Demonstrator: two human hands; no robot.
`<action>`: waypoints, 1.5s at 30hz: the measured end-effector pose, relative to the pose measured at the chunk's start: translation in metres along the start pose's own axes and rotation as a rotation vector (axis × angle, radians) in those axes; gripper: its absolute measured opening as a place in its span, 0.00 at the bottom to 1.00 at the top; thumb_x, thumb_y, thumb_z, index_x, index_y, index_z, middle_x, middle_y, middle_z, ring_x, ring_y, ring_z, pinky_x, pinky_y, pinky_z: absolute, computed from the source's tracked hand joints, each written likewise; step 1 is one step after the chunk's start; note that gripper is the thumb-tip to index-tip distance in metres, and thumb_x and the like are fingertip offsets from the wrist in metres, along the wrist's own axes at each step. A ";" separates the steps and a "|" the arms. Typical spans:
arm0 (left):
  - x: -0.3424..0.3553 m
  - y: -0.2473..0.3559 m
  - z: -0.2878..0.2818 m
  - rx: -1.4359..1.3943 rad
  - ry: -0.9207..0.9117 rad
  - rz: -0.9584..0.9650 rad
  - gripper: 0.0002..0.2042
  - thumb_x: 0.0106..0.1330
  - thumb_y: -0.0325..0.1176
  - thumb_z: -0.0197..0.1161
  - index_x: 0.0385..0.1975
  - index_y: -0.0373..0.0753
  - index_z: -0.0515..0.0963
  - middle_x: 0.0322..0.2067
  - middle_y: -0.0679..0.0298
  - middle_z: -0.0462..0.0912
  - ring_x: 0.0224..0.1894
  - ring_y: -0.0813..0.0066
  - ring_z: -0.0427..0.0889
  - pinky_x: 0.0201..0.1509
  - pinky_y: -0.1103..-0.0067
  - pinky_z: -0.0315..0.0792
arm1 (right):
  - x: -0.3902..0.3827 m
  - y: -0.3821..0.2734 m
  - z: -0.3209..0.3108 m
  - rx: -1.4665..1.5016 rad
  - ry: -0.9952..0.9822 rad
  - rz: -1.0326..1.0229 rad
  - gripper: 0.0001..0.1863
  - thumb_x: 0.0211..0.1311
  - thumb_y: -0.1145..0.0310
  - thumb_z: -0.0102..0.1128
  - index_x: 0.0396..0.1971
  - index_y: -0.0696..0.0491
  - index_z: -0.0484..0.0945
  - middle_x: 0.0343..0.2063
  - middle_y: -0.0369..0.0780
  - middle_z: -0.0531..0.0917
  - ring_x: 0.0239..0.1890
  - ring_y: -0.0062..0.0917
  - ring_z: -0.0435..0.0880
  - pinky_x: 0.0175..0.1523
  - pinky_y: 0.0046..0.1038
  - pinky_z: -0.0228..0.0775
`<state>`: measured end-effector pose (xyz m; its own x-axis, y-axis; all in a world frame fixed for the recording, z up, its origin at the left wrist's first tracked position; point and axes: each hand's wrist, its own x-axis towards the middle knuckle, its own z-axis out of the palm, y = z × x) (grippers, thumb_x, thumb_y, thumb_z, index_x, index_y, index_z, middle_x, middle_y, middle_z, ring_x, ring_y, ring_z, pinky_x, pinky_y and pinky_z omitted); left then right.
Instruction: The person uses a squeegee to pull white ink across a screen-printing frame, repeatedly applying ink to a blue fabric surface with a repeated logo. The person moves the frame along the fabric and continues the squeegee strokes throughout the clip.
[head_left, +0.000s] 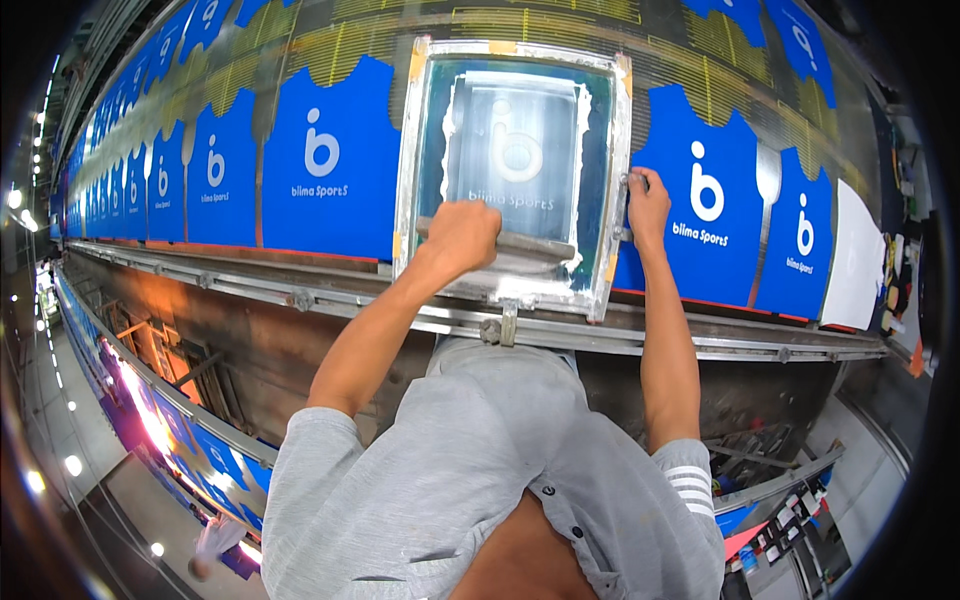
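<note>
A metal-framed printing screen (410, 160) with white ink around its inner area lies on the long print table. My left hand (462, 232) is closed on a grey squeegee (540, 247), which spans the lower part of the screen. My right hand (648, 195) has its fingers curled on the right side of the screen frame, near its middle. A blue fabric panel (700, 140) with a white printed emblem lies just right of the frame, partly under my right arm. Another blue printed panel (330, 210) lies to the left.
Rows of blue panels (220, 130) continue left along the table, beside a white sheet (850, 260) at right. A metal rail (760, 350) runs along the near edge. A second table (210, 450) stands behind me, with a person (215, 545) near it at lower left.
</note>
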<state>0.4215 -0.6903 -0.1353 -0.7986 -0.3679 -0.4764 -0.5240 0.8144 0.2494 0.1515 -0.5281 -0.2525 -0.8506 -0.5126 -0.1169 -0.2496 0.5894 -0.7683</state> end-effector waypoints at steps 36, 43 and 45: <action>-0.113 -0.126 0.063 -0.252 0.495 0.040 0.19 0.49 0.18 0.63 0.43 0.38 0.82 0.42 0.55 0.87 0.45 0.55 0.86 0.47 0.63 0.79 | -0.045 -0.103 0.102 0.213 0.092 -0.007 0.09 0.68 0.69 0.62 0.39 0.59 0.86 0.30 0.36 0.86 0.33 0.19 0.79 0.40 0.27 0.72; -0.176 -0.273 0.035 -0.195 0.469 0.036 0.13 0.50 0.19 0.62 0.37 0.39 0.83 0.33 0.56 0.86 0.37 0.51 0.85 0.39 0.60 0.77 | -0.109 -0.178 0.255 0.267 0.116 -0.034 0.11 0.67 0.65 0.61 0.37 0.58 0.86 0.30 0.46 0.88 0.32 0.31 0.86 0.40 0.33 0.76; -0.168 -0.280 0.037 -0.187 0.456 0.044 0.13 0.50 0.19 0.62 0.36 0.39 0.83 0.33 0.56 0.86 0.37 0.52 0.85 0.39 0.61 0.77 | -0.111 -0.189 0.256 0.260 0.127 -0.001 0.12 0.67 0.65 0.61 0.36 0.60 0.85 0.28 0.47 0.87 0.31 0.32 0.87 0.40 0.33 0.75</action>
<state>0.7135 -0.8396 -0.1563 -0.8478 -0.5275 -0.0553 -0.4975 0.7547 0.4278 0.4118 -0.7425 -0.2552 -0.9058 -0.4209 -0.0489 -0.1373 0.4008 -0.9058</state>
